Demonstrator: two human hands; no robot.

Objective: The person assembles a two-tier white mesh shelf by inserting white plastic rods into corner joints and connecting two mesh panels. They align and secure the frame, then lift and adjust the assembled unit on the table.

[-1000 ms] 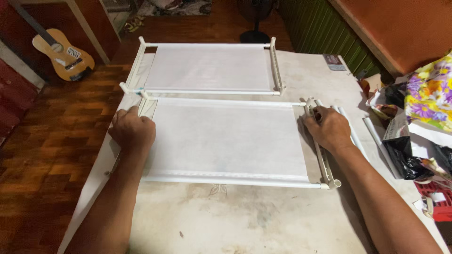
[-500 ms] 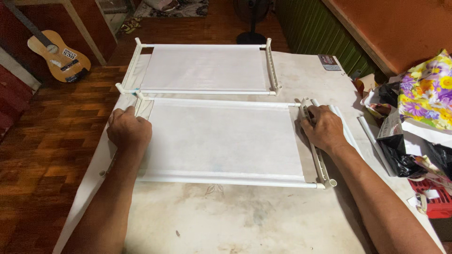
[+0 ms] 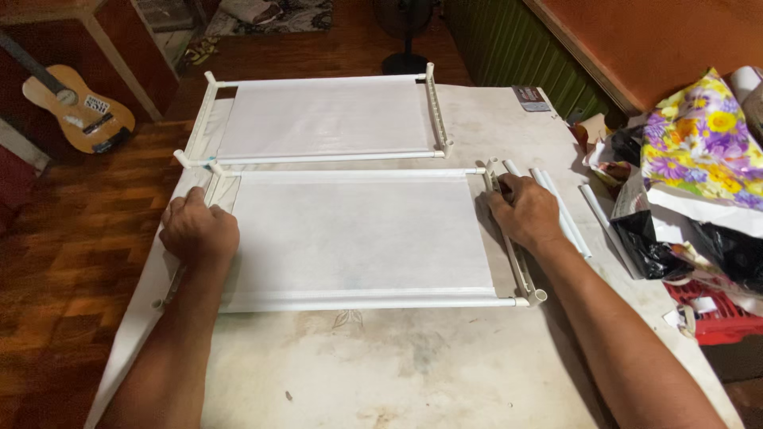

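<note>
One white frame [image 3: 358, 238] made of thin pipes lies flat on the table [image 3: 445, 373], near the middle. A sheet of white cloth is stretched across it. The left hand [image 3: 199, 232] rests on the left end of this frame, close to the left edge of the table. Its fingers are curled down over the pipe and the cloth there, pressing on them. The right hand [image 3: 524, 213] rests on the right end of the same frame. Its fingers are bent and closed around the short side pipe.

A second white frame [image 3: 322, 117], the same kind, lies just behind the first one, toward the far edge of the table. Its near pipe sits just beside the far pipe of the first frame. So there are two frames in all.

Three loose white pipes [image 3: 568, 214] lie on the table just to the right of the right hand, side by side.

At the right edge of the table there is a pile of things: one flowery bag [image 3: 699, 143], one black bag [image 3: 648, 242] and one red box [image 3: 715, 314].

One small dark card [image 3: 531, 98] lies near the far right corner of the table.

On the wooden floor [image 3: 71, 238] to the left, well apart from the table, one small guitar [image 3: 75, 107] leans.
</note>
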